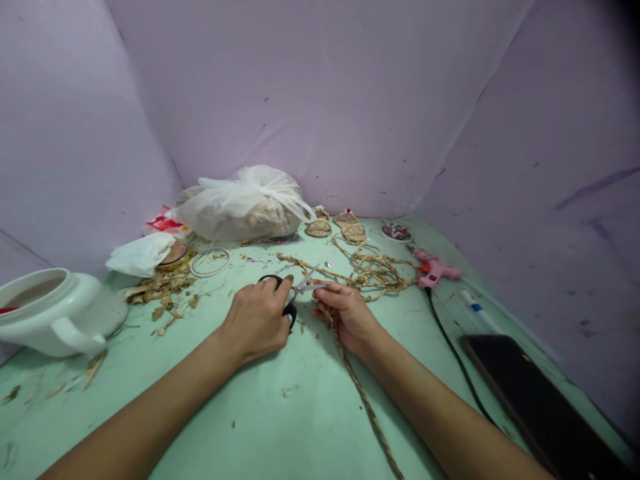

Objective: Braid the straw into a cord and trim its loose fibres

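Scissors [301, 287] and braided cord [361, 389] over the mid-counter [270, 420]
The left hand [257, 315] grips the scissors, blades apart; the right hand [353, 317] pinches the cord, which trails toward the near right.

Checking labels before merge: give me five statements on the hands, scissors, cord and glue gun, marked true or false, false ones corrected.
1. The left hand holds the scissors. True.
2. The scissors are fully shut. False: they are open.
3. The right hand holds the twisted cord. True.
4. A pink glue gun lies to the right of the right hand. True.
5. The left hand is nearer the glue gun. False: the right hand is.
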A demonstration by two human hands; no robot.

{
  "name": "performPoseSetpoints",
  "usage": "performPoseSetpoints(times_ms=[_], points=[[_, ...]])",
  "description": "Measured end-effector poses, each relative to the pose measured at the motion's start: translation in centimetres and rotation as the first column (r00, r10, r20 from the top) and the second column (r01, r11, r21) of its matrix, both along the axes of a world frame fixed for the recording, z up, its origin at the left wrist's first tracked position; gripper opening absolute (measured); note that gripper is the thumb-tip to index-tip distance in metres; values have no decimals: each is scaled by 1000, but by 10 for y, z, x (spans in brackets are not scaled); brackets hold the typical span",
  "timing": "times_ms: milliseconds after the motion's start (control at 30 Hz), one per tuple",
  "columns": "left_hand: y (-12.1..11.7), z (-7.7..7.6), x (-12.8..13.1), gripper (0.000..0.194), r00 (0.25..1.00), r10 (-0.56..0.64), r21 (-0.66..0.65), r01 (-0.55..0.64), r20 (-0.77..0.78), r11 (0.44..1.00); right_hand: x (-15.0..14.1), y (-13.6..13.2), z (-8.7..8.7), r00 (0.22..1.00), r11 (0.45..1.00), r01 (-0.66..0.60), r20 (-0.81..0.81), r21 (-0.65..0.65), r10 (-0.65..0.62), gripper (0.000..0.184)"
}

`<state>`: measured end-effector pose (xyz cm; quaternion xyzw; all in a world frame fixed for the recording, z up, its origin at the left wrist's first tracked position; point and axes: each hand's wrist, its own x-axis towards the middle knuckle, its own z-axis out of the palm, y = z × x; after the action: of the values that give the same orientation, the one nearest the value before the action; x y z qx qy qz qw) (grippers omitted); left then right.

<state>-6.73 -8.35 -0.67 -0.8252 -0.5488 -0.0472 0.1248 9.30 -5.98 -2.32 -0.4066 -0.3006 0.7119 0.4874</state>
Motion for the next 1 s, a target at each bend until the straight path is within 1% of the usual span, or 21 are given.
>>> performPoseSetpoints(times_ms=[167, 300, 400, 500, 667, 767, 833, 900, 933, 967, 1000], points=[[1, 0, -1, 55, 1000, -11, -110, 10, -1, 994, 0, -1, -1, 1000, 999, -18, 22, 44, 17, 21], [1, 4, -3, 56, 1000, 5, -180, -2, 18, 984, -1, -2, -4, 999, 995, -30, 29, 93, 27, 20], [1, 8, -1, 55, 1000, 18, -201, -20, -12, 979, -2, -3, -6, 1000, 993, -10, 30, 117, 7, 18], [0, 11, 2, 50, 999, 10, -212, -18, -41, 977, -3, -4, -6, 1000, 994, 7, -1, 111, -7, 15], [-1, 11, 5, 43, 1000, 8, -220, -14, -29, 975, -5, -7, -3, 998, 995, 4, -55, 98, 2, 11], [0, 10, 3, 43, 1000, 11, -216, -10, 5, 976, -5, -7, -1, 997, 998, 13, -78, 68, -8, 14], [2, 11, -1, 40, 998, 4, -220, 10, 66, 975, -6, -6, -1, 995, 999, 20, -97, 40, -16, 18], [5, 13, -5, 31, 983, 15, -214, 24, 181, 977, -6, -5, 0, 994, 1000, 24, -111, 9, -23, 22], [6, 14, -7, 26, 962, 39, -202, 17, 269, 979, -6, -4, 0, 993, 1000, 26, -113, -6, -26, 23], [9, 14, -9, 23, 923, 73, -193, 1, 379, 981, -6, -4, 1, 994, 1000, 24, -110, -20, -26, 24], [11, 15, -11, 21, 857, 114, -194, -16, 503, 981, -6, -4, 0, 995, 999, 18, -101, -31, -21, 23]])
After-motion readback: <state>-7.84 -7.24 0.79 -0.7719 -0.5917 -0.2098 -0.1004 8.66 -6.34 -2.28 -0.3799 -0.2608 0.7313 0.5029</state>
